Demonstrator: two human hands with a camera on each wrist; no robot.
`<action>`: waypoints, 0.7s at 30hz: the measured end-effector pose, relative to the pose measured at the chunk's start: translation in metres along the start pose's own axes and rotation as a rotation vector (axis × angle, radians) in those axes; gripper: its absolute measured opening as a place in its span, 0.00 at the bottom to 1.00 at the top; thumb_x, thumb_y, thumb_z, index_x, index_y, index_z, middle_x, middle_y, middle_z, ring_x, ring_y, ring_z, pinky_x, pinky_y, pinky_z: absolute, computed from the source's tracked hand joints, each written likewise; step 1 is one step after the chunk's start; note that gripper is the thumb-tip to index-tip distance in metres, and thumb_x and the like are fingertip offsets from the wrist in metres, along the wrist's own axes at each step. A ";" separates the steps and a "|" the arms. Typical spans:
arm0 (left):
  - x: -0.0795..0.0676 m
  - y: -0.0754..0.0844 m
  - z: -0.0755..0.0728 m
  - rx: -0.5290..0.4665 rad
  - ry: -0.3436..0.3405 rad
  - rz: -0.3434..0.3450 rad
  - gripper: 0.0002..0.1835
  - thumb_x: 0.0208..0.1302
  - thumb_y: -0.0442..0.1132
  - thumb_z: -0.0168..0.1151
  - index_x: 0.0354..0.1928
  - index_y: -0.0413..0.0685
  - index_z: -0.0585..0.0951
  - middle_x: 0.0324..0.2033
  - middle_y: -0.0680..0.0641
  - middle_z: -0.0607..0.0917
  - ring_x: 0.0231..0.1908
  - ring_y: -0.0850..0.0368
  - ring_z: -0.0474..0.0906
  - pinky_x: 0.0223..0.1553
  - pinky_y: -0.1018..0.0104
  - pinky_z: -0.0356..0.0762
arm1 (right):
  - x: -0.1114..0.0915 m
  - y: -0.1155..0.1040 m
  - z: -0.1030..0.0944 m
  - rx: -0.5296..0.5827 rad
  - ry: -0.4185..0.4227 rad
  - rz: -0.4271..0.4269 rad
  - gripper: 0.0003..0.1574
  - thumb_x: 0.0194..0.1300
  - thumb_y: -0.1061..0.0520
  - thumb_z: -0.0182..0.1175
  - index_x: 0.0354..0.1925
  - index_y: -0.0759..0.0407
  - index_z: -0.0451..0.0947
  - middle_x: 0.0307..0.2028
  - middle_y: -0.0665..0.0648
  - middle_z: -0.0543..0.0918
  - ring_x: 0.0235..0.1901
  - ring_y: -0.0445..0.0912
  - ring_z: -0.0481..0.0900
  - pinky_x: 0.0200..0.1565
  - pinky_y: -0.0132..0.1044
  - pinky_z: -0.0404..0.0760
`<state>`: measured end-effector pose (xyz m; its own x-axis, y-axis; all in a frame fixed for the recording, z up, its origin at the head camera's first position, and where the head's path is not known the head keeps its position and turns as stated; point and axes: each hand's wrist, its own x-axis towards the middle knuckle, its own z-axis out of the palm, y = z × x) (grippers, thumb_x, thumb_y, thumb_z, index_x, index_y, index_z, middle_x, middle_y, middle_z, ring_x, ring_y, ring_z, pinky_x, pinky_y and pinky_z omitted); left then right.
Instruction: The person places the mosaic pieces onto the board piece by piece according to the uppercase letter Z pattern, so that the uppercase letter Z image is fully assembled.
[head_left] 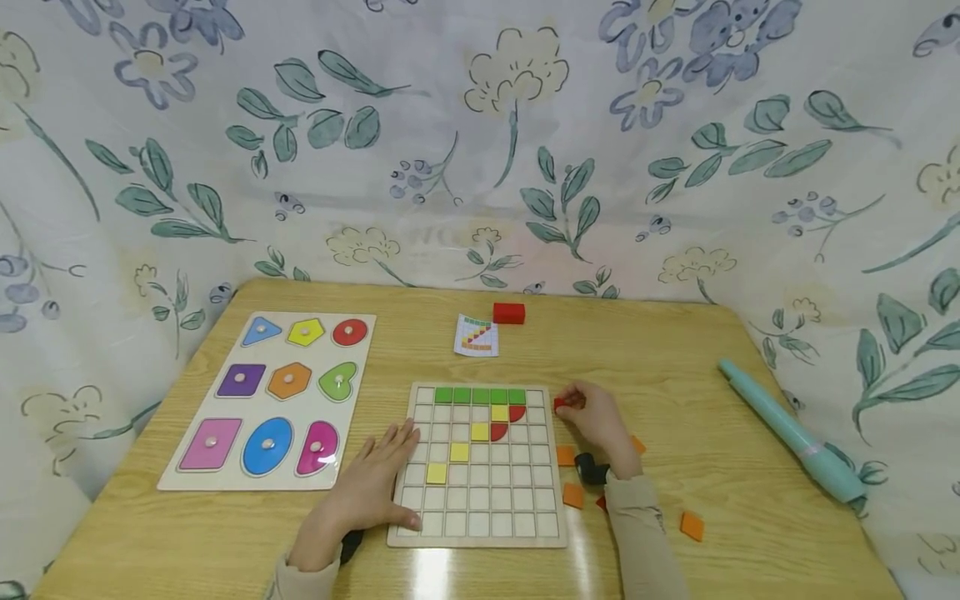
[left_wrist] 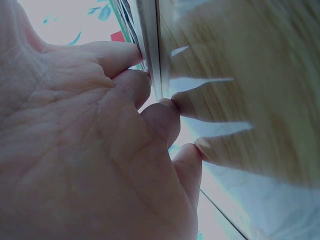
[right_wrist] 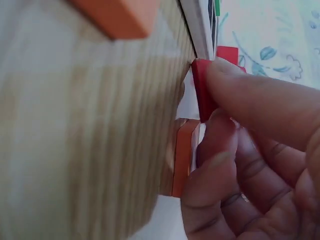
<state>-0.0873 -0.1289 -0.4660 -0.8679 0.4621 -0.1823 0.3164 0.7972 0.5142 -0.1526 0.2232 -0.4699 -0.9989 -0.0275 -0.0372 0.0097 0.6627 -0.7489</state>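
Observation:
A square wooden grid board lies at the centre of the table in the head view. It carries a row of green squares, a diagonal of yellow squares and two red quarter-round tiles. My left hand rests along its left edge with fingers spread, the thumb on the lower left corner. Just off the upper right edge, my right hand pinches a small red tile between thumb and finger. That tile's full shape is partly hidden by the fingers.
Orange squares lie right of the board, some partly under the right arm. A patterned card and red block sit behind it. A knobbed shape puzzle lies left; a long teal object lies far right.

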 end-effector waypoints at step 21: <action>0.001 0.001 0.001 -0.004 0.003 -0.011 0.67 0.32 0.62 0.78 0.74 0.41 0.56 0.76 0.42 0.53 0.75 0.38 0.45 0.73 0.36 0.41 | -0.009 -0.019 0.020 0.479 -0.172 0.022 0.09 0.65 0.70 0.56 0.44 0.72 0.78 0.46 0.67 0.83 0.38 0.39 0.81 0.42 0.25 0.80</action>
<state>-0.0877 -0.1275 -0.4662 -0.8725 0.4522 -0.1852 0.3054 0.8005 0.5157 -0.1427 0.1962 -0.4687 -0.9767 -0.1674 -0.1346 0.0905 0.2477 -0.9646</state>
